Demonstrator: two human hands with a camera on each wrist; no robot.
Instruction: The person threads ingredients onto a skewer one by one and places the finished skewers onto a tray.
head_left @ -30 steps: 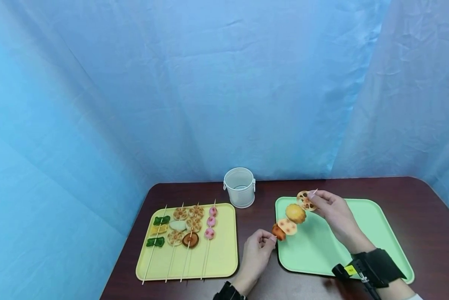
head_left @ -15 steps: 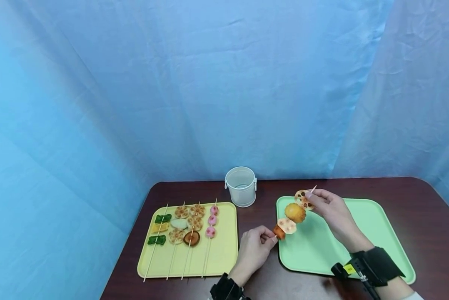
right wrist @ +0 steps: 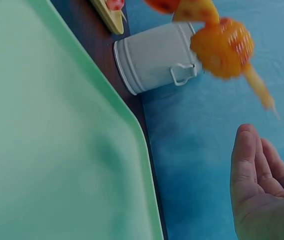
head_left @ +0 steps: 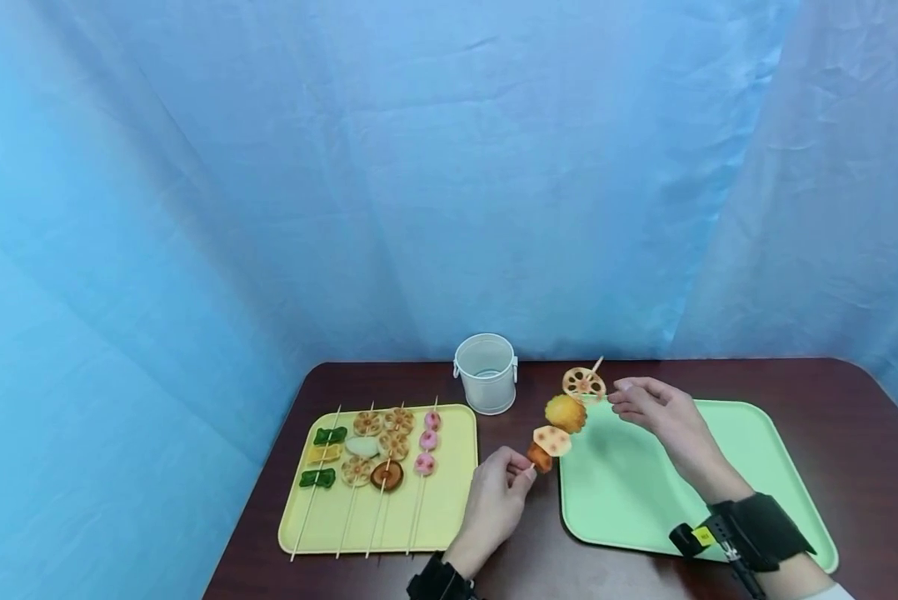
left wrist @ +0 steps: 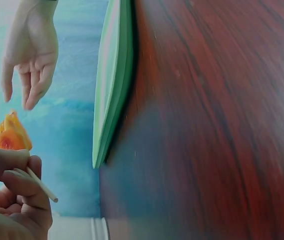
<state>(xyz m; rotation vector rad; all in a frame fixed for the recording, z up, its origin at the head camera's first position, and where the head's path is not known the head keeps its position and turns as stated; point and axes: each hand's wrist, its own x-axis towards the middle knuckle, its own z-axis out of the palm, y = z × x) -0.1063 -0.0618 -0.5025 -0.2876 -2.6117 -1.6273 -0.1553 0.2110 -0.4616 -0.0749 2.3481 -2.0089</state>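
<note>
My left hand pinches the lower end of a food skewer between thumb and fingers. Threaded on it are a brown chunk, a pale spotted slice, a round yellow piece and a lotus root slice at the top. In the left wrist view the bare stick pokes out below the pinching fingers. The skewer tilts up and to the right, above the table between the two trays. Apart from its tip is my right hand, fingers extended and holding nothing, over the green tray. The right wrist view shows that gap too.
To the left, a yellow tray bears several skewers lying side by side, with green, yellow, brown and pink pieces. A small white bucket stands at the back between the trays. Blue cloth hangs behind the dark wooden table.
The right hand has let go of the skewer's top end. My left hand has drawn the skewer leftward, off the green tray's edge. The right hand has stayed nearly in place.
</note>
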